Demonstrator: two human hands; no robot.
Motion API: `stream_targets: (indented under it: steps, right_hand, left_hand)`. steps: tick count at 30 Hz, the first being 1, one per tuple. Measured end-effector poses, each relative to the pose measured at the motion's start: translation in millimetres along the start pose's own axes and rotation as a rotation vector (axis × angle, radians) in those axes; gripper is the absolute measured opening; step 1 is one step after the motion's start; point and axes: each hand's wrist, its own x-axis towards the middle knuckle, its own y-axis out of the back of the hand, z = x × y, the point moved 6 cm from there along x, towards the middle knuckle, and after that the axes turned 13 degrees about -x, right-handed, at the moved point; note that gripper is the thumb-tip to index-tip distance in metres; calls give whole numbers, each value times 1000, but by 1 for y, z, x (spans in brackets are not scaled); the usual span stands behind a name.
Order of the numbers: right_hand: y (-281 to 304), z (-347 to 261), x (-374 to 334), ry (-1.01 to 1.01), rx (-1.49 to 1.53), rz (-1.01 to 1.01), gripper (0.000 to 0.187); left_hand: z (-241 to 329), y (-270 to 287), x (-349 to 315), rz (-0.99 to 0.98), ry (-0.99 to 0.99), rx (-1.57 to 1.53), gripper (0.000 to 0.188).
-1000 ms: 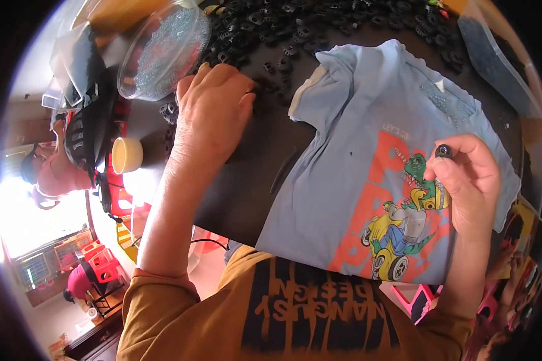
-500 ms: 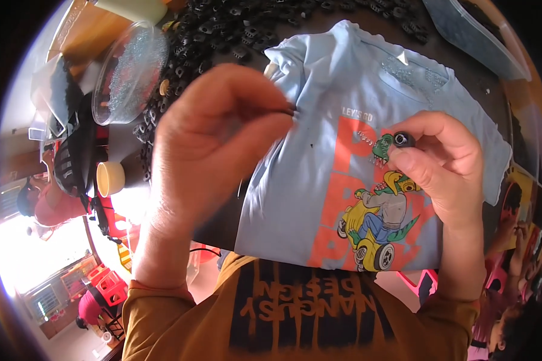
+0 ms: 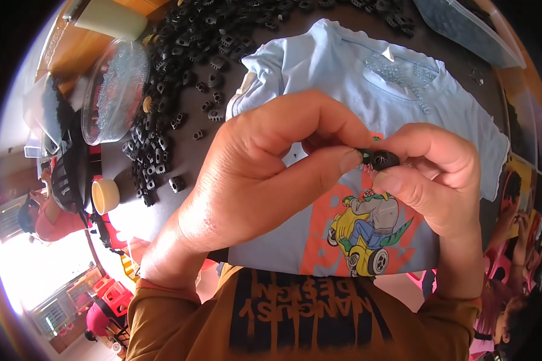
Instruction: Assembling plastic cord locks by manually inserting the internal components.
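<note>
Above the shirt (image 3: 319, 54): small part, slip risk

Right hand (image 3: 442, 174) has thumb and forefinger clamped on the part (image 3: 384, 159), a small black piece held over the shirt's print. Left hand (image 3: 247, 174) has thumb and forefinger at the part's left end; cannot tell whether they grip it or a separate bit. Likely trouble: poor alignment, since the fingertips hide where they meet. Squeezing too hard could pop the part out, maybe into a shirt fold. Farther out, landing on the dark table (image 3: 177, 150) near the black pile (image 3: 156, 135), it would be hard to spot. A wide left swing might knock the cup (image 3: 106, 196).
</note>
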Motion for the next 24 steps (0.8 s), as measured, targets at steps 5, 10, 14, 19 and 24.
stream_targets:
  steps: [5,10,14,19,24]
  right_hand:
    - [2,1,1,40,-84,-28,20]
    - [1,4,0,51,-135,-13,20]
    - [1,1,-1,46,-170,-54,21]
    - [-2,-2,-1,70,-287,-55,22]
    - [-2,-2,3,102,-365,2,19]
  left_hand:
    - [-5,3,1,-9,-61,-39,16]
    - [-6,4,-1,2,-87,-102,17]
    - [-11,2,-1,-16,-86,-71,17]
    - [-12,0,2,-33,-104,38,16]
    - [6,-10,-2,-79,-472,595,21]
